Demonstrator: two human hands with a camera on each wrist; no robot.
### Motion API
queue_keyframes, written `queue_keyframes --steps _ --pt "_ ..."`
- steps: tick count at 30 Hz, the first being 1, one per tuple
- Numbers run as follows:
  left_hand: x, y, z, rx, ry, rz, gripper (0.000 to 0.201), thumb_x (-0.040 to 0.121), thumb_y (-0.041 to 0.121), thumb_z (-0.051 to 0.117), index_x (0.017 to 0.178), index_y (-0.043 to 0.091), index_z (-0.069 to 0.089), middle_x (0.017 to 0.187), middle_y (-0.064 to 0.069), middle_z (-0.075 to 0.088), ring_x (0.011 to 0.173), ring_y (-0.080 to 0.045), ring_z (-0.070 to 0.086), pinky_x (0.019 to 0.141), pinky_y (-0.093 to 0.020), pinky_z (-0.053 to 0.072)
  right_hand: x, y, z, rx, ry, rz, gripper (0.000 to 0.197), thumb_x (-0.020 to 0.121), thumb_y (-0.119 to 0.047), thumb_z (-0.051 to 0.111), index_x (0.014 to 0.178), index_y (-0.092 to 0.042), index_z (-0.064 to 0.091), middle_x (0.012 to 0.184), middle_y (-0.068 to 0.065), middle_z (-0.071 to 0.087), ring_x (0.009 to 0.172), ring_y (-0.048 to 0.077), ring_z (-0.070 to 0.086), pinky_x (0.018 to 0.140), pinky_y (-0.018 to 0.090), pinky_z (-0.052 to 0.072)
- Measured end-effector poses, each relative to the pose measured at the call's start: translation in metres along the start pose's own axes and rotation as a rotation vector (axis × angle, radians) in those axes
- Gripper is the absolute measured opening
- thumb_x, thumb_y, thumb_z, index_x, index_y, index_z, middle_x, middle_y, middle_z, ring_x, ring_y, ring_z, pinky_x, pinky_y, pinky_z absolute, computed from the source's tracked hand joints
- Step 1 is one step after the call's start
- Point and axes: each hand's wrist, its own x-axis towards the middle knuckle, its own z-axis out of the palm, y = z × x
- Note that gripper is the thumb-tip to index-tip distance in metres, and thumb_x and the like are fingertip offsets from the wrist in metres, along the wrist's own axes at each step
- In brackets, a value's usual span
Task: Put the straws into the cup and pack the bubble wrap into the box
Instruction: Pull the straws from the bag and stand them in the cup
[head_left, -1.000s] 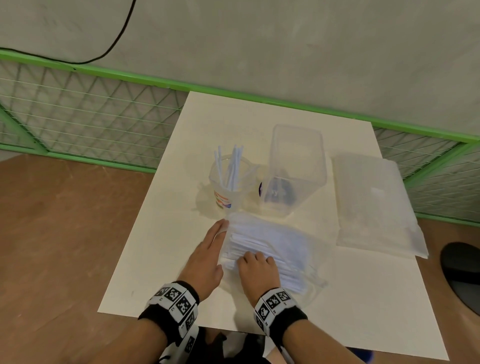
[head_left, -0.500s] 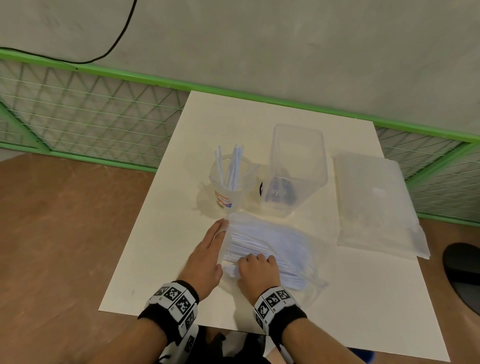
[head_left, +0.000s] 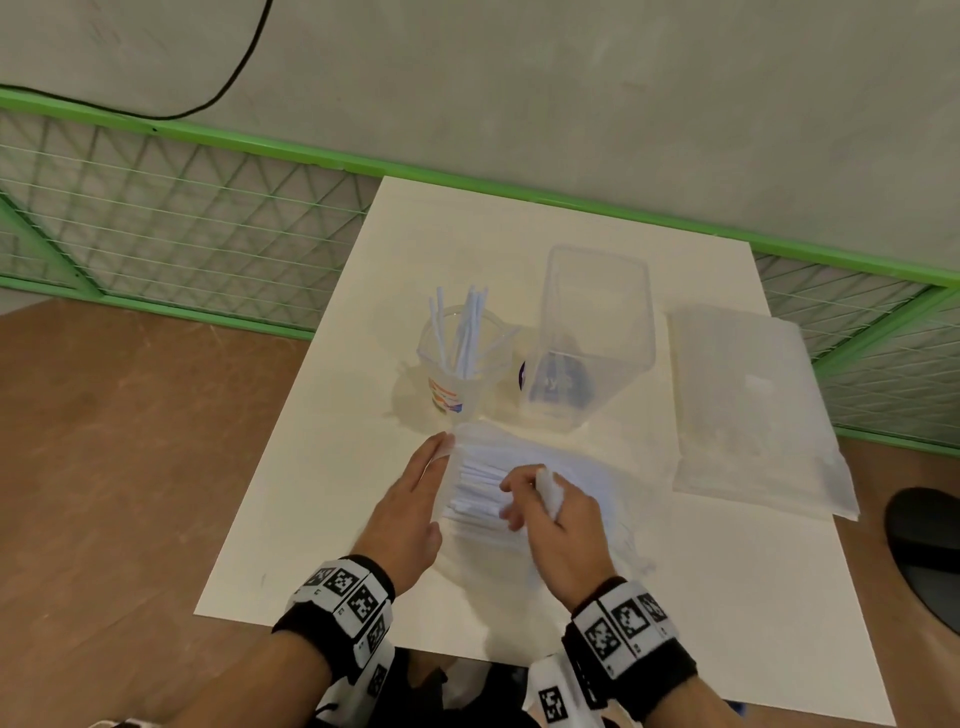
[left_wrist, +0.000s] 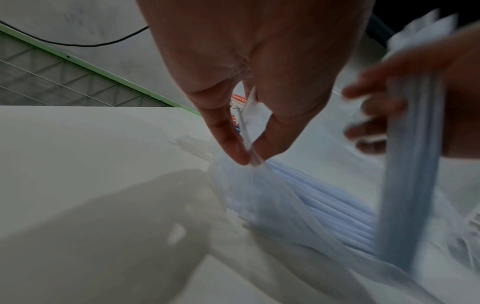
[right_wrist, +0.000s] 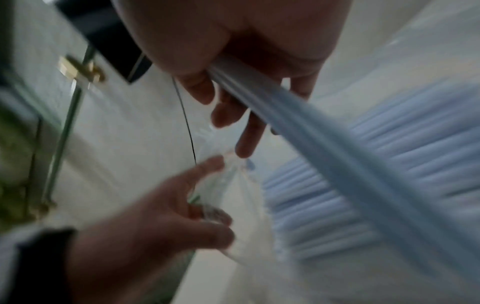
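Note:
A clear cup (head_left: 451, 387) with several white straws (head_left: 467, 327) standing in it is at mid-table. To its right stands an open, clear box (head_left: 595, 291). The flat sheet of bubble wrap (head_left: 753, 410) lies further right. In front of the cup lies a clear bag of straws (head_left: 480, 486). My left hand (head_left: 436, 460) pinches the bag's left edge (left_wrist: 255, 162) between thumb and finger. My right hand (head_left: 524, 496) grips a small bundle of straws (right_wrist: 324, 142) and has it raised partly out of the bag.
The white table (head_left: 322, 467) ends close to my wrists. A green mesh fence (head_left: 156, 208) runs behind and along the right side. A black round object (head_left: 924, 551) sits on the floor at the right.
My right hand has closed on a few straws and lifted them up from the bag. My left hand has stayed at the bag's left edge.

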Motion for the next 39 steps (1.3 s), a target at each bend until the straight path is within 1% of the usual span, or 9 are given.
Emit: queue_keyframes --steps 2,5,10,15,21,28,33,36,39 --pt "0.000 0.001 0.000 0.000 0.001 -0.005 0.097 0.078 -0.010 0.055 0.155 0.030 0.011 0.161 0.021 -0.001 0.121 -0.020 0.050 0.086 -0.014 0.038 -0.004 -0.005 -0.002 0.184 0.035 -0.039 0.026 0.095 -0.027 0.050 0.083 -0.014 0.068 0.082 0.002 0.069 0.085 0.014 0.066 0.079 0.018 0.049" --pt "0.001 0.003 0.000 -0.004 -0.005 -0.012 0.097 0.080 -0.009 0.055 0.155 0.031 0.008 0.160 0.023 -0.003 0.121 -0.020 0.050 0.085 -0.013 0.038 -0.006 0.003 0.000 0.168 0.032 -0.005 0.022 0.090 -0.028 0.055 0.081 -0.015 0.070 0.088 -0.005 0.069 0.093 0.010 0.065 0.082 0.017 0.047" --pt "0.001 0.003 0.000 -0.001 -0.006 0.002 0.098 0.080 -0.007 0.055 0.155 0.032 0.006 0.161 0.021 -0.002 0.124 -0.021 0.048 0.090 -0.017 0.040 0.001 0.021 -0.012 -0.110 -0.022 0.105 0.019 0.085 -0.020 0.067 0.067 -0.016 0.069 0.076 -0.004 0.068 0.074 0.006 0.064 0.068 0.018 0.047" --pt "0.002 0.003 -0.001 -0.010 0.000 0.006 0.098 0.078 -0.009 0.055 0.155 0.031 0.009 0.160 0.021 0.001 0.123 -0.021 0.049 0.091 -0.018 0.041 0.004 0.005 -0.028 -0.237 -0.067 0.074 0.030 0.083 -0.020 0.061 0.060 -0.004 0.051 0.053 0.011 0.053 0.055 0.025 0.061 0.051 0.029 0.042" --pt "0.003 0.001 -0.002 -0.001 -0.009 -0.010 0.099 0.077 -0.008 0.055 0.154 0.033 0.009 0.160 0.023 -0.001 0.116 -0.021 0.054 0.084 -0.014 0.039 0.010 -0.058 -0.049 -0.216 -0.027 -0.065 0.012 0.077 -0.015 0.074 0.066 -0.019 0.069 0.065 -0.005 0.070 0.064 0.009 0.068 0.064 0.036 0.056" --pt "0.000 0.001 -0.003 -0.023 -0.047 -0.034 0.097 0.081 -0.007 0.053 0.155 0.034 0.007 0.159 0.025 -0.003 0.121 -0.019 0.049 0.085 -0.011 0.036 0.072 -0.157 -0.089 -0.101 0.136 -0.340 0.005 0.076 -0.020 0.075 0.073 -0.023 0.073 0.074 -0.005 0.073 0.069 0.011 0.071 0.066 0.041 0.060" --pt "0.001 0.003 -0.005 -0.014 -0.044 -0.037 0.097 0.081 -0.006 0.054 0.155 0.035 0.006 0.159 0.026 -0.003 0.113 -0.017 0.052 0.081 -0.008 0.034 0.132 -0.165 -0.062 -0.211 0.126 -0.361 0.002 0.073 -0.027 0.073 0.072 -0.026 0.074 0.073 -0.007 0.074 0.067 0.010 0.071 0.071 0.041 0.060" --pt "0.000 0.002 -0.006 -0.012 -0.046 -0.041 0.097 0.081 -0.006 0.054 0.155 0.034 0.007 0.159 0.025 -0.002 0.115 -0.018 0.051 0.081 -0.008 0.035 0.155 -0.146 -0.036 -0.332 0.023 -0.261 0.016 0.074 -0.033 0.077 0.086 -0.023 0.074 0.083 -0.009 0.073 0.074 0.007 0.070 0.078 0.034 0.059" --pt "0.001 0.002 -0.008 -0.009 -0.042 -0.043 0.097 0.082 -0.006 0.054 0.156 0.034 0.007 0.159 0.025 -0.002 0.120 -0.019 0.049 0.084 -0.008 0.035 0.163 -0.130 -0.021 -0.440 -0.085 -0.165 0.056 0.069 -0.045 0.084 0.116 -0.024 0.064 0.105 -0.006 0.066 0.094 0.011 0.063 0.083 0.024 0.050"
